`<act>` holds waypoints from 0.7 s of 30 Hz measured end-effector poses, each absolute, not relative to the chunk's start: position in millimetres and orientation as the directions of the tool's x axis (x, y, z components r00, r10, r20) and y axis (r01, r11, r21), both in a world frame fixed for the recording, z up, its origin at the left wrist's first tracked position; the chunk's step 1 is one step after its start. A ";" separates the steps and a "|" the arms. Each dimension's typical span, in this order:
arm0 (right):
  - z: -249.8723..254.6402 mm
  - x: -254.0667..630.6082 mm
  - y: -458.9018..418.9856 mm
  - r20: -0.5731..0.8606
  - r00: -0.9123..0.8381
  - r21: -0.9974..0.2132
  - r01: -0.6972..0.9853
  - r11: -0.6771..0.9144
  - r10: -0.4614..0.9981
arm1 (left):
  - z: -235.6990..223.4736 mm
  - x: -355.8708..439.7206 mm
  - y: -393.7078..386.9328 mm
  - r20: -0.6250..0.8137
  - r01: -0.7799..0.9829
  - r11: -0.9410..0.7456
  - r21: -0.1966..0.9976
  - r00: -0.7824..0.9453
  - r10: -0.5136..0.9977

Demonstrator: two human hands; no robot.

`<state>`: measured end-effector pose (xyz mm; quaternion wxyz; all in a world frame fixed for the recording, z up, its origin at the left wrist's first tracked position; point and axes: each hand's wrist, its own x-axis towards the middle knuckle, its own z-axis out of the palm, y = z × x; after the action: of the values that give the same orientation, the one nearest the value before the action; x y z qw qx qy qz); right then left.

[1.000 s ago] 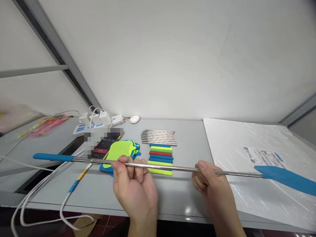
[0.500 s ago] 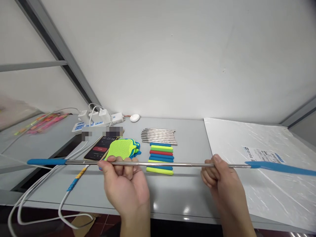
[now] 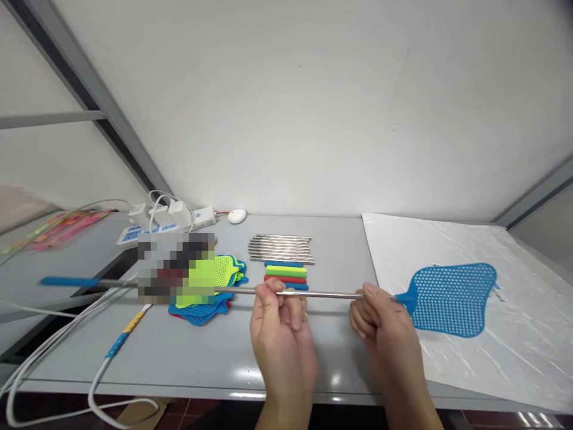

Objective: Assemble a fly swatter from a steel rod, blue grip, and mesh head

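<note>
Above the grey table [image 3: 188, 352], a fly swatter [image 3: 450, 298] hangs level, steel rod crosswise, blue mesh head over white plastic sheet [image 3: 492, 245]. Left hand [image 3: 282, 334] and right hand [image 3: 380, 325] both pinch the rod, near each other. Beyond: mesh heads [image 3: 226, 272], coloured grips [image 3: 286, 273], steel rods [image 3: 280, 248], power strip [image 3: 156, 224]. White wall behind.

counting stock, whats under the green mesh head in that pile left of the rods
Under the green mesh head lie blue mesh heads, with a red edge peeking out. How many are stacked cannot be seen; the green one and a blurred patch cover most of the pile.
</note>
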<state>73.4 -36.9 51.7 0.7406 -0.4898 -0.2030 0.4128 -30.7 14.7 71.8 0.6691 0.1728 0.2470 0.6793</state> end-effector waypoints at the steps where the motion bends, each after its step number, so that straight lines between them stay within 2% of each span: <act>1: 54.5 70.8 -35.2 -0.116 0.584 -0.877 -0.440 0.194 0.803 | 73.6 -31.9 14.3 -0.079 -0.816 -0.012 0.578 -0.070 0.994; 3: 59.7 65.4 -31.7 -0.117 0.621 -0.848 -0.468 0.247 0.775 | 73.9 -28.2 8.9 -0.066 -0.797 -0.071 0.600 -0.138 0.988; 5: 62.7 61.0 -29.4 -0.092 0.641 -0.840 -0.461 0.286 0.762 | 69.9 -18.5 0.4 -0.112 -0.780 -0.028 0.625 -0.125 0.986; 8: 60.5 58.4 -29.9 -0.056 0.579 -0.920 -0.347 0.184 0.813 | 60.1 -2.7 -10.1 -0.158 -0.700 0.175 0.692 0.090 0.983; 11: 54.2 60.5 -33.0 -0.054 0.548 -0.967 -0.236 0.092 0.835 | 54.7 4.6 -12.9 -0.096 -0.595 0.232 0.769 0.251 0.963; 15: 52.6 65.7 -33.0 -0.083 0.608 -0.900 -0.385 0.202 0.789 | 57.4 3.4 -11.4 -0.100 -0.557 0.243 0.794 0.275 0.956; 18: 56.4 66.6 -30.0 -0.090 0.682 -0.832 -0.452 0.322 0.726 | 60.4 0.2 -9.7 -0.092 -0.548 0.202 0.811 0.221 0.971; 21: 57.0 62.5 -28.6 -0.154 0.709 -0.805 -0.494 0.330 0.688 | 62.9 -4.8 -3.7 -0.029 -0.533 0.132 0.836 0.197 0.980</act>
<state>62.5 -28.6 57.0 0.8082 -0.4489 -0.1081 0.3657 -4.8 -3.7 62.9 0.6850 0.3598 0.3109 0.5520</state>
